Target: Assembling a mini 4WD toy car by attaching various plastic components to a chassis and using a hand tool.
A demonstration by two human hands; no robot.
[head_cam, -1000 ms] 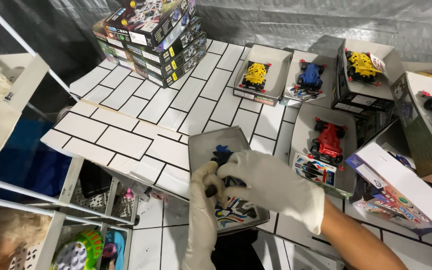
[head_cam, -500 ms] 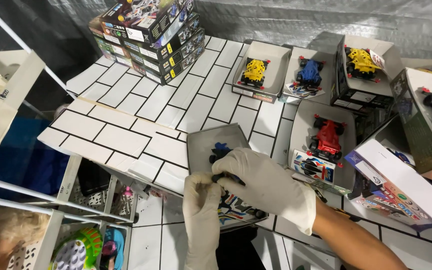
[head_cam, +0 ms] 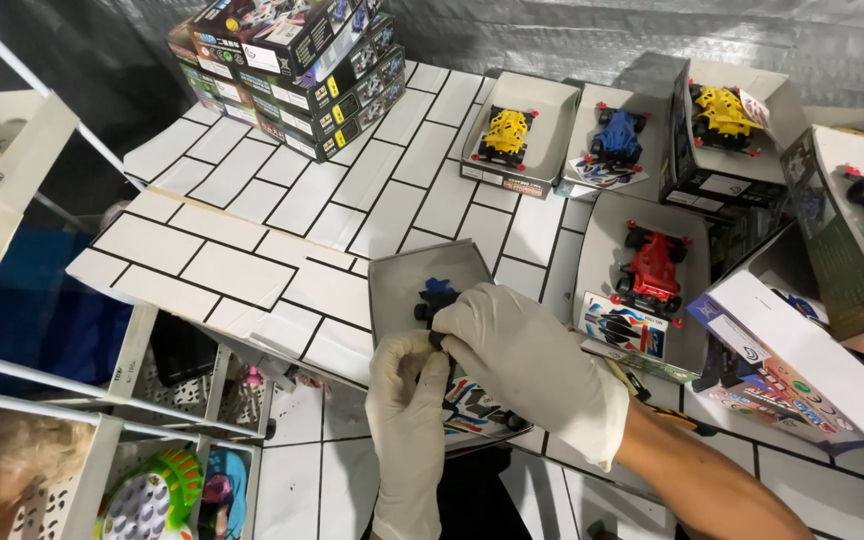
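Both my hands wear white gloves and meet over an open grey box tray (head_cam: 407,290) at the front of the tiled table. My right hand (head_cam: 522,360) covers a small blue and black toy car (head_cam: 435,297) in the tray, fingers pinched on it. From below, my left hand (head_cam: 410,400) comes up with its fingertips closed on the same car. A sticker sheet (head_cam: 472,408) lies in the tray under my hands. Most of the car is hidden.
A stack of boxed kits (head_cam: 297,70) stands at the back left. Open boxes hold a yellow car (head_cam: 505,133), a blue car (head_cam: 617,133), another yellow car (head_cam: 722,115) and a red car (head_cam: 652,268). A white rack (head_cam: 102,440) stands at left, printed boxes (head_cam: 802,370) at right.
My hands have stayed on the car in the tray, shifting only slightly; the camera has tilted a little.
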